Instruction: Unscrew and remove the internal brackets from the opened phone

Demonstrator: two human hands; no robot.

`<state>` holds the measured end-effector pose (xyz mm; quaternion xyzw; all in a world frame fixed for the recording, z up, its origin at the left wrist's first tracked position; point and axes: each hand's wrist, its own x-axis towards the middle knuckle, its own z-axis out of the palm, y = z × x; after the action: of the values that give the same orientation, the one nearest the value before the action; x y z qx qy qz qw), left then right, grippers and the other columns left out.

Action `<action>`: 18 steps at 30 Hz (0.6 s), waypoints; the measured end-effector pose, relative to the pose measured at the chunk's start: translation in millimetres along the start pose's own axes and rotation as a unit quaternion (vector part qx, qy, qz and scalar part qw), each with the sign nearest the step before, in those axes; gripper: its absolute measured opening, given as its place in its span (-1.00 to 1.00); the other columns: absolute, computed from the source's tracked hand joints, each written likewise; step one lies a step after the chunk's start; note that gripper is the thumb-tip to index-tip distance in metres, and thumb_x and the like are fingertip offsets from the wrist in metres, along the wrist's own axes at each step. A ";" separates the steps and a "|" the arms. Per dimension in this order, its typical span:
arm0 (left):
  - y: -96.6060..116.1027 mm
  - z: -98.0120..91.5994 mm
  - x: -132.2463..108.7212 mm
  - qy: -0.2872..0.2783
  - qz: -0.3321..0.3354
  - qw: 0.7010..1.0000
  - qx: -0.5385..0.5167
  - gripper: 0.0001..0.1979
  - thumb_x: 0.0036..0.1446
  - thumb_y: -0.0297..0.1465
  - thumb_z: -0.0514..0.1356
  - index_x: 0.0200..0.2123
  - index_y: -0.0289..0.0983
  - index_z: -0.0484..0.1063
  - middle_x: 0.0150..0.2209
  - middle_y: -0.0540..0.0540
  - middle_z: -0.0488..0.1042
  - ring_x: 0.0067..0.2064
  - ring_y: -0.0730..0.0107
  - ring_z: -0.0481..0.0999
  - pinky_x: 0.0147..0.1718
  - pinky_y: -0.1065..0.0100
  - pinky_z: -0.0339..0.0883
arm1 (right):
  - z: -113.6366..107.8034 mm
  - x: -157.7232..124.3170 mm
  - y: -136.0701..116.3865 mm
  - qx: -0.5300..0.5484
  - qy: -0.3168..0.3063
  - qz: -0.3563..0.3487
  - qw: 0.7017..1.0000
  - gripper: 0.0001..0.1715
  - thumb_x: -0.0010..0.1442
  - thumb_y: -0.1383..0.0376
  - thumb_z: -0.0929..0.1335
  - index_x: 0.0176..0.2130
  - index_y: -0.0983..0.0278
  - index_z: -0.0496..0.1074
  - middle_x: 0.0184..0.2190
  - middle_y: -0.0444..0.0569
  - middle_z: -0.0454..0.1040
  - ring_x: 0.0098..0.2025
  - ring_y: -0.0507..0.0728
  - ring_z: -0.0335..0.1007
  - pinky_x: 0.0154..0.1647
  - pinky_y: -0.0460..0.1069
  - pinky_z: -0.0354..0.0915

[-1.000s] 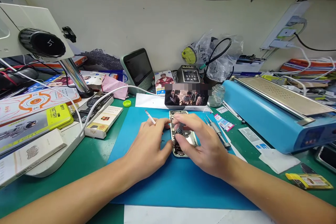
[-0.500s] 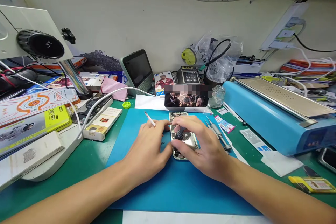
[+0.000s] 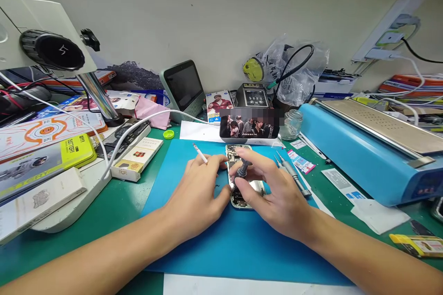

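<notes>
An opened smartphone (image 3: 238,200) lies on the blue mat (image 3: 221,249), its inner parts showing. At its left edge, my left hand (image 3: 200,184) rests with thumb and forefinger against the frame. A lit-looking cigarette (image 3: 200,153) sticks up from between the fingers of that hand. My right hand (image 3: 277,189) pinches a short dark screwdriver (image 3: 243,169) over the phone; its tip is hard to make out. Just right of this hand, slim grey screwdrivers (image 3: 294,177) lie on the mat.
Behind the mat a propped phone (image 3: 249,129) plays a video, beside a glass jar (image 3: 292,124). A blue heating machine (image 3: 367,156) stands right. On the left are a microscope stand (image 3: 97,97), a cigarette box (image 3: 137,159) and a white cable (image 3: 128,136).
The screwdriver has moved slightly and now leans more, its top tilted to the right. My left hand keeps its place at the phone's edge. The camera view has shifted slightly.
</notes>
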<state>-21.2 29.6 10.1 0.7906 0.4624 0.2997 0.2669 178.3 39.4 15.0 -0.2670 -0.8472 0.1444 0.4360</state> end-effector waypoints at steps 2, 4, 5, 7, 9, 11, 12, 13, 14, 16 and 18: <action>-0.3 0.1 -1.0 0.000 -0.001 1.000 0.002 -0.66 0.32 -0.45 0.17 0.14 -0.20 0.32 0.06 -0.16 0.51 0.09 -0.07 0.35 0.05 -0.08 0.23 | 0.3 0.0 -0.3 0.011 0.004 0.005 1.000 -0.28 0.38 0.50 0.36 0.40 0.12 0.20 -0.10 -0.05 0.60 -0.15 0.05 0.66 -0.12 -0.08 0.66; -0.7 0.5 -1.6 0.000 0.001 1.000 0.004 -0.69 0.32 -0.45 0.17 0.12 -0.19 0.33 0.06 -0.14 0.51 0.08 -0.06 0.35 0.04 -0.07 0.23 | 0.6 -0.3 -0.6 0.015 0.009 0.007 1.000 -0.28 0.37 0.50 0.36 0.40 0.12 0.20 -0.08 -0.04 0.60 -0.13 0.04 0.66 -0.11 -0.09 0.66; -0.9 0.6 -1.6 0.001 0.003 1.000 0.004 -0.70 0.32 -0.45 0.17 0.10 -0.18 0.34 0.06 -0.13 0.51 0.08 -0.05 0.35 0.04 -0.06 0.23 | 0.8 -0.6 -0.7 0.016 0.012 0.008 1.000 -0.28 0.37 0.50 0.37 0.40 0.12 0.20 -0.08 -0.04 0.60 -0.13 0.03 0.66 -0.11 -0.09 0.66; -1.0 0.9 -0.8 0.003 0.005 1.000 0.004 -0.71 0.32 -0.46 0.17 0.09 -0.18 0.34 0.05 -0.12 0.51 0.07 -0.05 0.36 0.03 -0.06 0.23 | 1.2 -1.3 -1.0 0.016 0.014 0.011 1.000 -0.27 0.37 0.50 0.37 0.40 0.12 0.20 -0.08 -0.05 0.60 -0.14 0.02 0.65 -0.10 -0.11 0.65; -0.8 0.9 0.3 0.005 0.008 1.000 0.004 -0.70 0.31 -0.47 0.18 0.09 -0.17 0.34 0.05 -0.11 0.51 0.07 -0.05 0.36 0.03 -0.05 0.23 | 1.6 -2.1 -1.2 0.017 0.018 0.012 1.000 -0.27 0.37 0.50 0.37 0.40 0.11 0.21 -0.08 -0.07 0.60 -0.13 0.00 0.65 -0.10 -0.14 0.64; -0.3 0.5 1.1 0.005 0.012 1.000 0.006 -0.70 0.31 -0.48 0.18 0.08 -0.17 0.34 0.04 -0.11 0.52 0.07 -0.04 0.36 0.03 -0.04 0.23 | 1.6 -2.8 -1.2 0.019 0.022 0.017 0.999 -0.27 0.37 0.49 0.38 0.40 0.08 0.21 -0.06 -0.08 0.60 -0.11 -0.01 0.64 -0.07 -0.15 0.63; -0.1 0.2 1.2 0.005 0.012 1.000 0.008 -0.70 0.31 -0.48 0.18 0.08 -0.17 0.34 0.04 -0.12 0.52 0.07 -0.05 0.37 0.04 -0.04 0.23 | 1.5 -2.9 -1.1 0.022 0.023 0.018 0.999 -0.26 0.37 0.49 0.37 0.40 0.07 0.21 -0.06 -0.08 0.59 -0.09 -0.01 0.64 -0.05 -0.15 0.62; 0.0 -0.1 1.2 0.005 0.011 1.000 0.011 -0.71 0.31 -0.48 0.18 0.08 -0.18 0.35 0.04 -0.13 0.52 0.07 -0.06 0.37 0.04 -0.05 0.24 | 1.2 -3.0 -1.0 0.025 0.025 0.021 0.999 -0.26 0.37 0.49 0.37 0.40 0.05 0.20 -0.05 -0.09 0.59 -0.08 -0.01 0.64 -0.02 -0.14 0.62; 0.1 -0.4 1.0 0.005 0.009 1.000 0.014 -0.71 0.31 -0.47 0.18 0.08 -0.18 0.35 0.03 -0.14 0.52 0.07 -0.07 0.37 0.03 -0.05 0.24 | 0.9 -2.8 -0.8 0.029 0.025 0.023 0.999 -0.25 0.38 0.49 0.37 0.41 0.03 0.20 -0.04 -0.09 0.58 -0.06 -0.01 0.63 0.00 -0.13 0.61; -0.1 -0.7 0.3 0.006 0.005 1.000 0.019 -0.72 0.31 -0.46 0.18 0.08 -0.20 0.36 0.04 -0.17 0.52 0.08 -0.11 0.37 0.03 -0.07 0.24 | 0.2 -2.1 -0.5 0.035 0.026 0.027 0.999 -0.23 0.37 0.49 0.37 0.41 0.01 0.19 -0.03 -0.09 0.58 -0.04 -0.01 0.62 0.03 -0.12 0.60; -0.5 -0.7 -0.4 0.005 0.001 1.000 0.021 -0.72 0.31 -0.45 0.19 0.08 -0.21 0.36 0.05 -0.19 0.51 0.09 -0.15 0.36 0.03 -0.09 0.25 | -0.2 -1.0 -0.5 0.040 0.026 0.030 0.998 -0.22 0.37 0.50 0.37 0.42 0.00 0.18 -0.03 -0.10 0.58 -0.04 -0.01 0.61 0.03 -0.13 0.59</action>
<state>-22.2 29.5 10.1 0.7949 0.4693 0.2938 0.2482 178.7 38.3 14.7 -0.2779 -0.8207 0.1845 0.4639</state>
